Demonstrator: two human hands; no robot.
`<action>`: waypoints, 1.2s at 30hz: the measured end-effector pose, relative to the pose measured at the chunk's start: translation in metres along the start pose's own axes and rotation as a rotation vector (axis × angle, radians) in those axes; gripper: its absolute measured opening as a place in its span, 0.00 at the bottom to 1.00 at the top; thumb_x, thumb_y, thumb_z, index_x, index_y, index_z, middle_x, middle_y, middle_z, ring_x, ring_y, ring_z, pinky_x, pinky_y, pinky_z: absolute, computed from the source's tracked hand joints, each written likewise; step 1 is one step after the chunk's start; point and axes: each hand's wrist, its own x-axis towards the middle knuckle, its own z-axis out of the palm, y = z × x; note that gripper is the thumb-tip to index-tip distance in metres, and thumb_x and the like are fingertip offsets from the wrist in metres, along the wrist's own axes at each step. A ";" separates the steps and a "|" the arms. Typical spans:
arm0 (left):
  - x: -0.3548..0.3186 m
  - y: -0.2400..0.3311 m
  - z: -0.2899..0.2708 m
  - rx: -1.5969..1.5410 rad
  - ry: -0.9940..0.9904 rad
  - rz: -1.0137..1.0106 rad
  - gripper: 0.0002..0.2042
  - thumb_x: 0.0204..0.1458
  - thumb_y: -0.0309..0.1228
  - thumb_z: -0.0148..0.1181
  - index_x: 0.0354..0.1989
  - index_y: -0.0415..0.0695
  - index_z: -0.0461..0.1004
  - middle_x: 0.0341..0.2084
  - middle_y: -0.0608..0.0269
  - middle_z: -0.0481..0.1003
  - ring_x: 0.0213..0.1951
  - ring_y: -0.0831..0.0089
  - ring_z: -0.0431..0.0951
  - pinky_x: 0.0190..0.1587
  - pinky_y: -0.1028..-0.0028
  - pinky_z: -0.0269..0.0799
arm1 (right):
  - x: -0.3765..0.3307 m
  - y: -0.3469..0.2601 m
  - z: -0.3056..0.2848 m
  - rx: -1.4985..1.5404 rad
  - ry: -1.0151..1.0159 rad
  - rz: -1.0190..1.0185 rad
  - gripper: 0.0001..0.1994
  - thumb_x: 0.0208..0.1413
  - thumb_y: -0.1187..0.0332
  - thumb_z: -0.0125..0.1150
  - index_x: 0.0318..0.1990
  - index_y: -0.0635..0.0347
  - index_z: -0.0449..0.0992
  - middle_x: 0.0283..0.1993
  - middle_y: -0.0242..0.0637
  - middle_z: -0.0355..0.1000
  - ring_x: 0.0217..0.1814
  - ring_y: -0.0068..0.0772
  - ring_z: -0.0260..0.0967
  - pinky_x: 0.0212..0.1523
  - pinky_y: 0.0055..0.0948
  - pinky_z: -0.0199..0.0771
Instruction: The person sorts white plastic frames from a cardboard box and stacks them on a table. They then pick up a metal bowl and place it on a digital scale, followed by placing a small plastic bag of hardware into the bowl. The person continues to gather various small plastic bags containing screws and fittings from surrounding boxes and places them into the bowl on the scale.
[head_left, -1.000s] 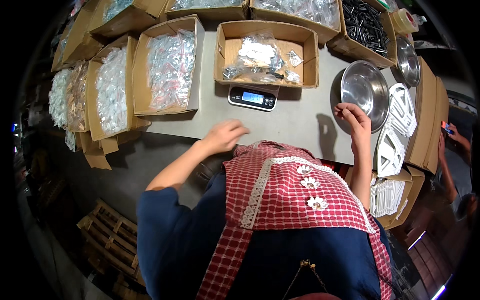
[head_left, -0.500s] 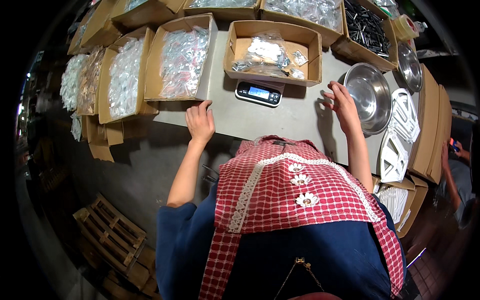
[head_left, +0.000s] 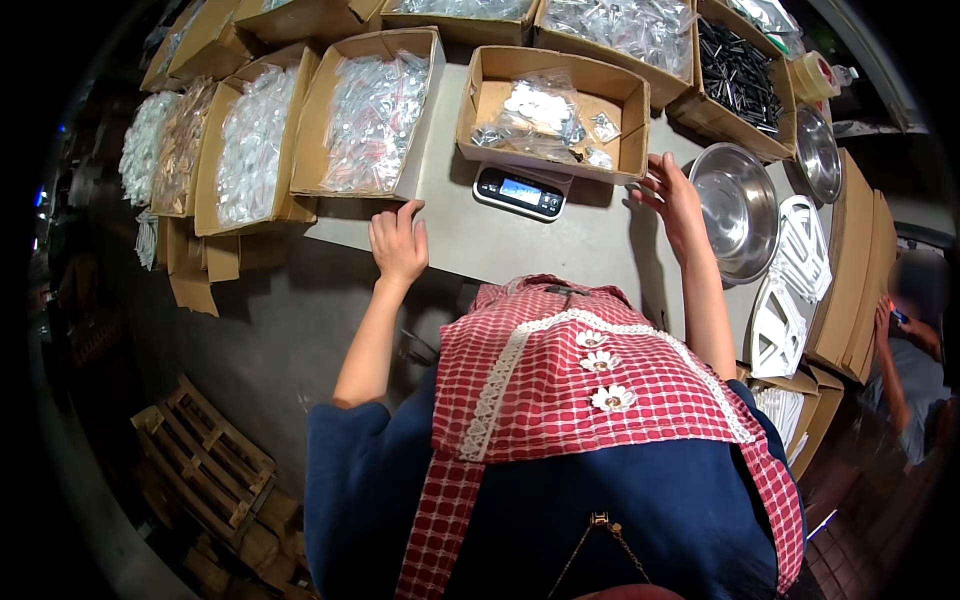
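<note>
My left hand (head_left: pixel 398 244) rests at the table's front edge with its fingers loosely out, holding nothing. Just above it is the near corner of a cardboard box (head_left: pixel 418 120) full of small clear bags of parts. My right hand (head_left: pixel 675 195) is raised, empty, fingers apart, by the front right corner of an open carton (head_left: pixel 634 125); whether the fingertips touch it I cannot tell. This carton sits on a digital scale (head_left: pixel 520 193) with a lit display. Inside lie a clear bag of white pieces (head_left: pixel 540 105) and several smaller bags.
A steel bowl (head_left: pixel 735 212) stands right of my right hand, near white plastic frames (head_left: pixel 780 325). Boxes of bagged parts line the table's left and back, with black pieces (head_left: pixel 738 75) at back right. Another person (head_left: pixel 905 370) is at far right. A wooden pallet (head_left: pixel 205 455) lies lower left.
My right hand has shifted slightly left, closer to the carton's corner. My left hand stays put. The whole view has shifted a little.
</note>
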 end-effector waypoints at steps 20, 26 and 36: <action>0.000 0.000 -0.003 -0.030 -0.002 0.017 0.16 0.51 0.32 0.55 0.49 0.50 0.73 0.32 0.57 0.67 0.37 0.55 0.66 0.43 0.60 0.62 | 0.021 0.002 0.011 0.062 -0.143 0.099 0.33 0.61 0.35 0.44 0.59 0.53 0.69 0.49 0.29 0.74 0.49 0.22 0.69 0.48 0.31 0.72; 0.004 -0.001 0.001 0.012 -0.022 0.041 0.16 0.52 0.32 0.55 0.50 0.48 0.73 0.31 0.53 0.67 0.36 0.52 0.67 0.41 0.57 0.61 | -0.003 0.017 0.017 0.146 -0.286 0.142 0.24 0.53 0.52 0.61 0.51 0.58 0.72 0.36 0.32 0.75 0.36 0.22 0.71 0.39 0.28 0.74; 0.000 0.005 0.001 0.001 0.005 0.066 0.16 0.54 0.34 0.53 0.50 0.46 0.73 0.31 0.54 0.67 0.36 0.53 0.66 0.42 0.58 0.61 | -0.159 0.024 -0.083 0.680 0.166 -0.061 0.33 0.44 0.56 0.63 0.57 0.66 0.65 0.53 0.43 0.70 0.52 0.41 0.72 0.49 0.41 0.78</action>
